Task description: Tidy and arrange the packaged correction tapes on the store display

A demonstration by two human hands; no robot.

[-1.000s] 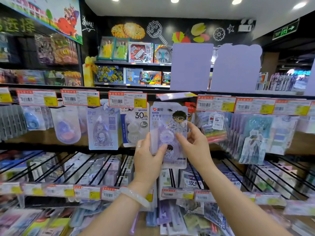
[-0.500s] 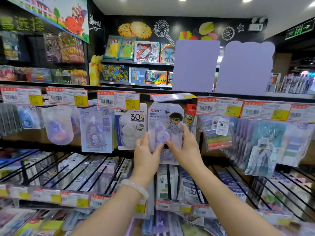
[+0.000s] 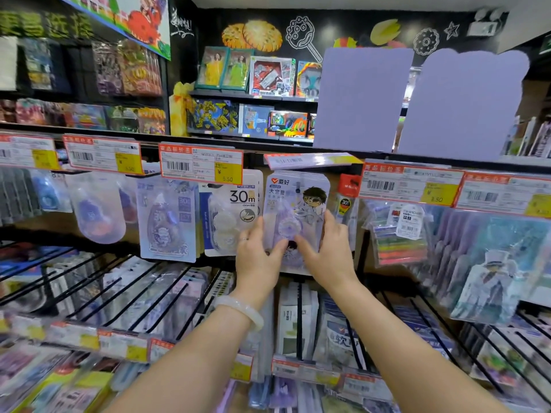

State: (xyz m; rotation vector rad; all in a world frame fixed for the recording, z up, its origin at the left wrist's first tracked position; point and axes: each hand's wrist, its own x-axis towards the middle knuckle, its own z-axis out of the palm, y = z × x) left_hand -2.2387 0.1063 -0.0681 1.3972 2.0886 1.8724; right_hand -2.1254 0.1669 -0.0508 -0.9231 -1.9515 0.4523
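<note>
Both hands grasp one pale lilac blister pack of correction tape with a cartoon boy on its card, hanging on a peg at the display rack's upper row. The left hand pinches its lower left edge; the right hand holds the right edge. Just left hangs a white "30m" tape pack, below an orange-and-yellow price tag.
</note>
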